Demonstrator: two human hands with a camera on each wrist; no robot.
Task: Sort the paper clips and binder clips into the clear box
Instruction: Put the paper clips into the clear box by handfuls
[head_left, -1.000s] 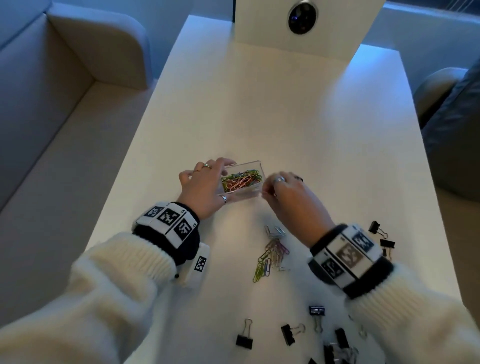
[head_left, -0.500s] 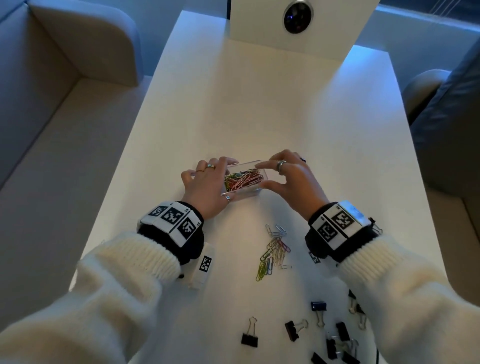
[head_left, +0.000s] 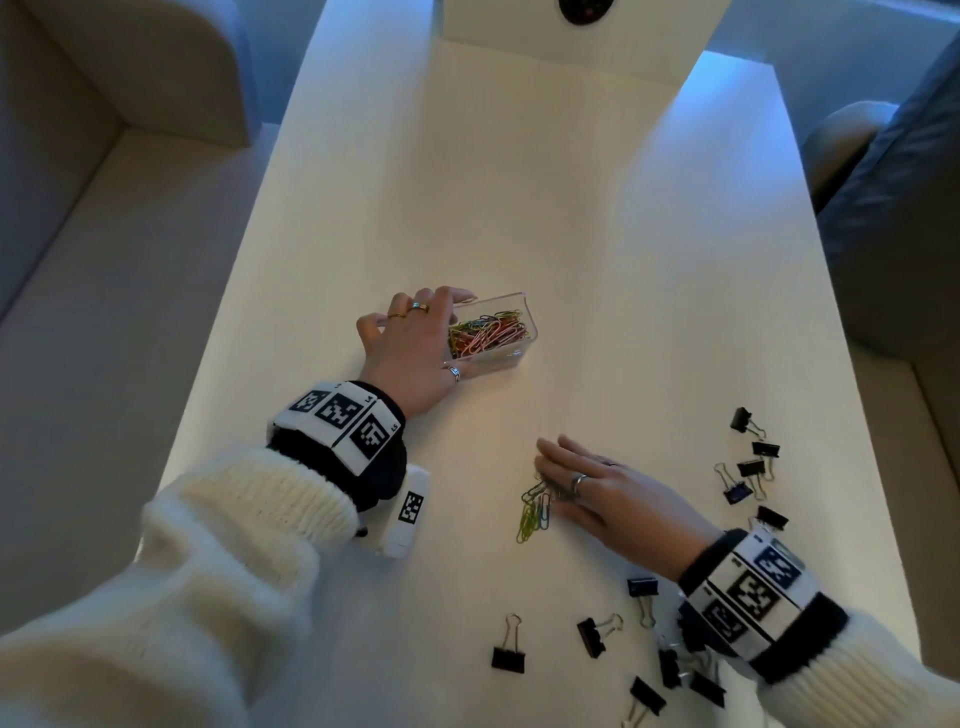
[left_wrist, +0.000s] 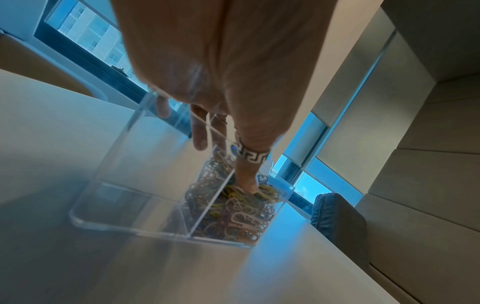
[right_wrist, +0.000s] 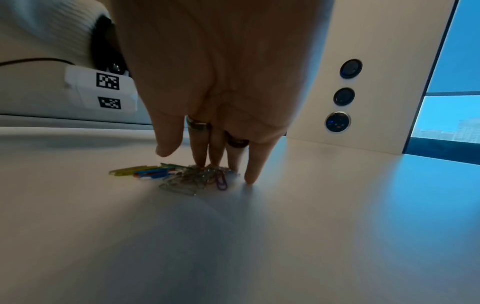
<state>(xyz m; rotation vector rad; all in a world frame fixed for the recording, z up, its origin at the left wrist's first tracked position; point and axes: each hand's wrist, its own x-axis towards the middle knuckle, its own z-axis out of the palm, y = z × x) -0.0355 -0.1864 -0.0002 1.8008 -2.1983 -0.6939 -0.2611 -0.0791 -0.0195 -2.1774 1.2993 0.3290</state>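
The clear box (head_left: 511, 304) stands mid-table with colourful paper clips (head_left: 485, 332) in its right compartment. In the left wrist view the box (left_wrist: 124, 185) shows a divider; the near compartment is empty and the far one holds clips (left_wrist: 233, 209). My left hand (head_left: 441, 338) grips the box's left end, thumb on the near wall and fingers over the far wall. My right hand (head_left: 566, 478) lies flat with straight fingers, pressing on a loose pile of paper clips (head_left: 532, 512) (right_wrist: 187, 176). Black binder clips (head_left: 508, 657) lie scattered at the near right.
More binder clips (head_left: 753, 467) lie near the table's right edge. A white panel (head_left: 576, 21) with round buttons (right_wrist: 342, 96) stands at the far end. A white tagged device (head_left: 408, 512) hangs under my left wrist. A sofa (head_left: 104, 156) flanks the left, a grey chair (head_left: 893, 208) the right.
My right hand has left the box and come back toward me; it now lies flat on the loose paper clip pile. The left hand still holds the box.
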